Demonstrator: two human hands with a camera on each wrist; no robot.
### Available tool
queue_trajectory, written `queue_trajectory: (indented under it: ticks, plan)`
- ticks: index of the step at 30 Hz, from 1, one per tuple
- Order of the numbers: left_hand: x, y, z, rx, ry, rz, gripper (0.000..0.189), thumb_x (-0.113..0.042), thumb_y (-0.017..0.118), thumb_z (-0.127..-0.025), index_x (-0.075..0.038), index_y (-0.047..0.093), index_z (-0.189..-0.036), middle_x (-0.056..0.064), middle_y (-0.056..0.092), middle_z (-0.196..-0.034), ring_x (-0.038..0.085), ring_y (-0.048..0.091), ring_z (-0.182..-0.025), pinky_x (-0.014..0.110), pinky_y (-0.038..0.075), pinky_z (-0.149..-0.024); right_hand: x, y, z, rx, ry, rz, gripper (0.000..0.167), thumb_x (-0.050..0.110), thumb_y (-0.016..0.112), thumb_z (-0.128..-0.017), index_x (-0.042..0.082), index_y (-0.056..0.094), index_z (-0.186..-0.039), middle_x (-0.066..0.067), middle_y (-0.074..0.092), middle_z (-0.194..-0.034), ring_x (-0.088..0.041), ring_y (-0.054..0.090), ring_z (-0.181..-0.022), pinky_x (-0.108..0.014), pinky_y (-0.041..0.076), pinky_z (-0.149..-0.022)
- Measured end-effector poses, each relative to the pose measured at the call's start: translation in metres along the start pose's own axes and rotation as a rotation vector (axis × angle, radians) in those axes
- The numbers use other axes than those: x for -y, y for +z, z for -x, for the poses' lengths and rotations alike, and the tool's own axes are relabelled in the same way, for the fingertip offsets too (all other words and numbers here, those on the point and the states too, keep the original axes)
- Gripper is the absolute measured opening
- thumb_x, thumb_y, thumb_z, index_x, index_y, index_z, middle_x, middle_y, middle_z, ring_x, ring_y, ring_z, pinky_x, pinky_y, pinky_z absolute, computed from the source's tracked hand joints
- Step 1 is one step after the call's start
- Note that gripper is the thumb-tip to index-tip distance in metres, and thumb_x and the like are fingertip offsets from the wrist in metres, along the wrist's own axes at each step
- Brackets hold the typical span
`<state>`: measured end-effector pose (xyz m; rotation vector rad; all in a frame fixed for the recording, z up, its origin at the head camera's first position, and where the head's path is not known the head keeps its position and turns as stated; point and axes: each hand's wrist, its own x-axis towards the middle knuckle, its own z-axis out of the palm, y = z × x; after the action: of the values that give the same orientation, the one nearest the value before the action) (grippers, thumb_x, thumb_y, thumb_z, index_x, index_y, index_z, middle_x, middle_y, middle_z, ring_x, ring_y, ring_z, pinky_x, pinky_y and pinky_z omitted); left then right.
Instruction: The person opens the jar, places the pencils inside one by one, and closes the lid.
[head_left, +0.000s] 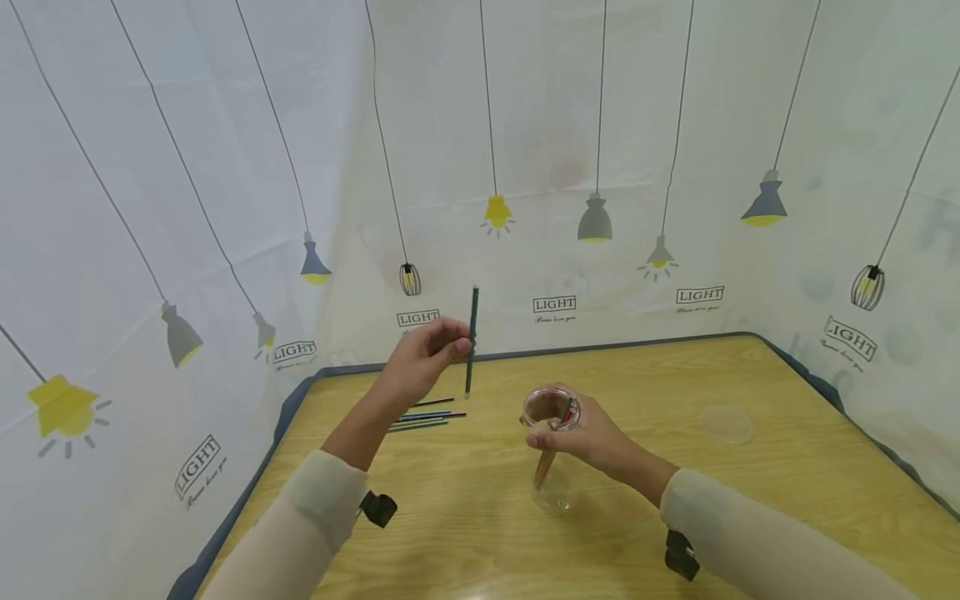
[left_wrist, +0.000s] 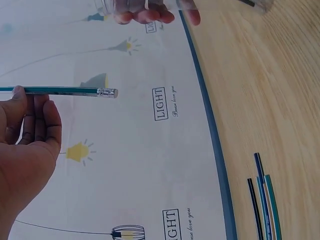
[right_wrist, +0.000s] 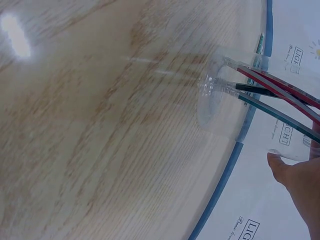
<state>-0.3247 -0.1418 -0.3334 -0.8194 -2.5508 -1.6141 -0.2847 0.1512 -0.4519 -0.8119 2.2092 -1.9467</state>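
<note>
My left hand (head_left: 420,358) pinches a dark green pencil (head_left: 473,312) between thumb and fingers, upright above the table at the left of the jar. In the left wrist view its silver ferrule and eraser (left_wrist: 108,93) point away from the hand. My right hand (head_left: 596,433) grips a clear jar (head_left: 557,497) near its open mouth, tilted a little. Several pencils (right_wrist: 282,117), red, black and green, lean inside, their eraser ends at the jar's bottom. Several more pencils (head_left: 427,418), blue, black and green, lie on the table behind the left forearm.
A clear round disc (head_left: 726,424), like a lid, lies on the wood-grained table (head_left: 645,383) at the right. White sheeting (head_left: 637,125) printed with lamps rises around the table's far and side edges. Small black devices (head_left: 378,509) are strapped at both wrists.
</note>
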Motion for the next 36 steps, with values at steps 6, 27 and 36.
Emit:
queue_trajectory:
  ticks: [6,27,36]
  plan:
    - [-0.018,0.007,0.002,0.0,0.033,0.109,0.025,-0.023,0.063,-0.114,-0.007,0.065,-0.134,0.011,0.071,-0.128,0.018,0.069,-0.119,0.03,0.058,-0.108,-0.001,0.0,0.0,-0.007,0.003,-0.021,0.058,0.013,0.088,-0.095,0.002,0.059,-0.144,-0.01,0.069,-0.133,-0.02,0.069,-0.119,-0.025,0.058,-0.101]
    - [-0.056,0.032,0.002,0.023,0.108,0.548,0.014,-0.005,0.053,-0.116,-0.009,0.065,-0.122,-0.003,0.07,-0.118,0.011,0.069,-0.114,0.03,0.058,-0.111,-0.001,0.001,-0.001,0.003,0.005,-0.034,0.055,0.014,0.088,-0.097,0.005,0.06,-0.144,-0.019,0.071,-0.136,-0.037,0.068,-0.126,-0.026,0.062,-0.098]
    - [-0.058,0.038,0.002,0.019,0.125,0.479,0.013,-0.008,0.055,-0.116,-0.008,0.066,-0.124,-0.005,0.071,-0.117,0.011,0.07,-0.114,0.029,0.059,-0.11,-0.002,0.001,-0.001,0.002,-0.005,-0.016,0.054,0.014,0.088,-0.097,0.005,0.061,-0.143,-0.017,0.072,-0.134,-0.037,0.069,-0.126,-0.026,0.061,-0.1]
